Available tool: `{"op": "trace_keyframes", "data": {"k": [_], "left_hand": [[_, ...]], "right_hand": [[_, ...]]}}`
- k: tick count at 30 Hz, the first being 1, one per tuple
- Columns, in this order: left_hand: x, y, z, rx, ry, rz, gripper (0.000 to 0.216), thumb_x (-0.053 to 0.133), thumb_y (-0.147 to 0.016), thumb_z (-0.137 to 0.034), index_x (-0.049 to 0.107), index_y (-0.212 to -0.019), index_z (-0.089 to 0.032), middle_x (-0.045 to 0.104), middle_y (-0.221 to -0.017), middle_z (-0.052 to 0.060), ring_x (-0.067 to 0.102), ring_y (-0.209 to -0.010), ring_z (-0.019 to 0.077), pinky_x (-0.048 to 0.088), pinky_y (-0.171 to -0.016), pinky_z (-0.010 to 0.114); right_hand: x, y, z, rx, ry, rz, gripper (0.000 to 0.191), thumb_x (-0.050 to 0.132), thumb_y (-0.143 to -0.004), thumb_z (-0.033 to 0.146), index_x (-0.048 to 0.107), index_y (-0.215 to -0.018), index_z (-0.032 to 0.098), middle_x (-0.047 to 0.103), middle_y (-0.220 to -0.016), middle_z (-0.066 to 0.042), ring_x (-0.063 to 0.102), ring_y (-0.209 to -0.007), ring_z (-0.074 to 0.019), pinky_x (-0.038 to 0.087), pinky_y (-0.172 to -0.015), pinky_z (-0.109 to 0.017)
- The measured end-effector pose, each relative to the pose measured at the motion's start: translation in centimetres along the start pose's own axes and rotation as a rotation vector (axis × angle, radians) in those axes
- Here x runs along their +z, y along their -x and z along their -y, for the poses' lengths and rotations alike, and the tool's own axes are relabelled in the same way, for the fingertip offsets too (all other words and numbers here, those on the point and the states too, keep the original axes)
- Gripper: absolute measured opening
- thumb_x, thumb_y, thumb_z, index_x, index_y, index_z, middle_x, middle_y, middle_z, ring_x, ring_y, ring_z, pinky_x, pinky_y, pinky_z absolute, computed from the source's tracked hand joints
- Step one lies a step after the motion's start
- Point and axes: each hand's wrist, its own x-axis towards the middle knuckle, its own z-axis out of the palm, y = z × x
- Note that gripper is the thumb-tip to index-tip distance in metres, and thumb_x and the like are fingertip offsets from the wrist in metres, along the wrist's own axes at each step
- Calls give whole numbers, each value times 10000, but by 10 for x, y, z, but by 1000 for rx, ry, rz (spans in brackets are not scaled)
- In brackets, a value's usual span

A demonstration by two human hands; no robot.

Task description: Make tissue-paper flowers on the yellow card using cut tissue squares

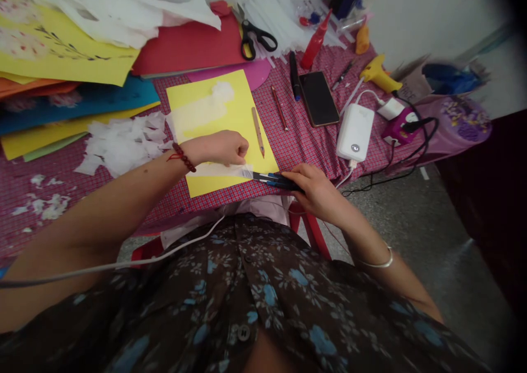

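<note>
My left hand (pixel 224 148) is curled shut, pressing a strip of white tissue paper (pixel 224 170) onto the yellow sheet (pixel 214 115) near its front edge. My right hand (pixel 315 189) is closed around a blue-and-black cutter (pixel 272 179), whose tip points left and meets the end of the white strip. A wooden pencil (pixel 258 130) lies on the yellow sheet just beyond my left hand. White tissue is stuck across the sheet's upper part.
Torn white tissue (pixel 121 142) is heaped to the left. Coloured paper stacks (pixel 74 104) fill the far left. Scissors (pixel 255 35), a phone (pixel 319 97), a white power bank (pixel 355 133), a red bottle (pixel 315 44) and a yellow glue gun (pixel 381 74) lie at the right. The table ends at the right, with floor below.
</note>
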Motion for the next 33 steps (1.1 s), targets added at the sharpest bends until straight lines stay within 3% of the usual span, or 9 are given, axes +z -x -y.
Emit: {"op": "trace_keyframes", "data": {"k": [6,13,18,24,33], "left_hand": [[-3,3,-3,-12,-1,6,109,590,-751,-232,663,-761,-153,647,-647,25,514,-592,128,319,-602,280],[-6,-7,-3,34,-50,73,289,628,-780,-452,680,-800,-169,633,-638,26,518,-577,145,301,-599,294],[-5,-12,-11,34,-167,35,278,679,-749,-444,659,-707,-170,559,-568,17,453,-559,140,258,-590,307],[-7,-8,-18,-4,-185,39,309,673,-759,-471,685,-791,-164,589,-648,39,488,-628,168,278,-614,312],[-1,-9,-14,-35,-143,13,300,665,-750,-473,672,-786,-175,586,-657,44,512,-677,181,270,-623,314]], "right_hand": [[2,7,0,11,-2,-16,461,543,-900,102,574,-1356,166,614,-1151,-151,578,-1078,-309,498,-908,-475],[-1,4,1,7,-6,-4,480,541,-896,94,564,-1368,178,611,-1144,-144,581,-1077,-305,499,-910,-467],[-2,1,1,14,-13,5,464,542,-887,94,581,-1340,188,614,-1150,-143,585,-1062,-303,493,-913,-470],[-2,-6,5,1,-34,9,444,556,-867,88,598,-1304,156,619,-1131,-154,580,-1066,-307,487,-943,-480],[5,16,16,53,-26,-32,479,558,-861,105,570,-1333,186,608,-1115,-144,576,-1056,-325,498,-912,-500]]}}
